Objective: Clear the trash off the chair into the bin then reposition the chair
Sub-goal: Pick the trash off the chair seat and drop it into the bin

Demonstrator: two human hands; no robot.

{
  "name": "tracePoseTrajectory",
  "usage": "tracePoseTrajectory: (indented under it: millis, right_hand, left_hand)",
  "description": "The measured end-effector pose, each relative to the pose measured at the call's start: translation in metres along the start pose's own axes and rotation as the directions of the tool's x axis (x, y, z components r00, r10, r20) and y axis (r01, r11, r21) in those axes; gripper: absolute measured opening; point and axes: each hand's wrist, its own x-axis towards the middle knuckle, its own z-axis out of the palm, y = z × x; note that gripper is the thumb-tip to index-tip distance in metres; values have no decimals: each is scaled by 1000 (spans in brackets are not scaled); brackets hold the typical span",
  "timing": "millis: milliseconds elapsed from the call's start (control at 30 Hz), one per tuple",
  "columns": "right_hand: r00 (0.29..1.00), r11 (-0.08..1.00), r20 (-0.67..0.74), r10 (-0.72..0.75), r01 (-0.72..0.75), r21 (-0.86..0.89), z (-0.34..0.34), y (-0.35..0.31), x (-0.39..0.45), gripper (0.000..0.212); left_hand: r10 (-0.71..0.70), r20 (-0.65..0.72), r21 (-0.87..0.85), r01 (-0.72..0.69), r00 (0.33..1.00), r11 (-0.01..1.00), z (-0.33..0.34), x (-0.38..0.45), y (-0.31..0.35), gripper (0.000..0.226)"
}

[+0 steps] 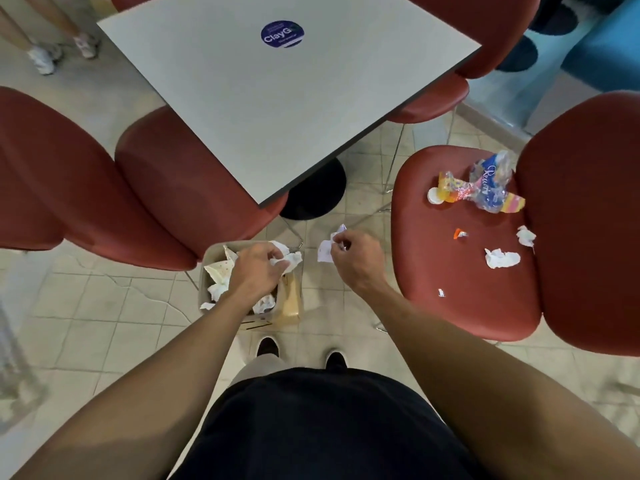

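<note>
A red chair (450, 271) stands at the right. On its seat lie crumpled plastic wrappers (485, 187), a white lid (435, 196), an orange scrap (460, 233), white tissues (501, 258) and a tiny paper bit (441, 292). A small beige bin (292, 303) on the floor holds crumpled paper. My left hand (254, 271) is over the bin and grips a white tissue (289, 259). To the right of the bin, above the floor, my right hand (356, 258) pinches white paper scraps (327, 249).
A grey table (277, 98) with a blue round sticker on a black pedestal base stands ahead. Red chairs sit at its left (145, 188) and far right (485, 39). My shoes (268, 346) are just behind the bin. Another person's legs are at top left.
</note>
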Motion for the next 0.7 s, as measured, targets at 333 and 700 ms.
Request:
tracePoseTrajectory:
  millis: [333, 700]
  right_hand:
    - [997, 997, 43, 61, -63, 37, 67, -49, -11, 21]
    - [984, 986, 67, 167, -168, 8, 145, -90, 0, 23]
  left_hand:
    - [-53, 39, 19, 52, 998, 998, -43, 12, -66, 12]
    - [-99, 81, 51, 95, 992, 994, -65, 48, -141, 14]
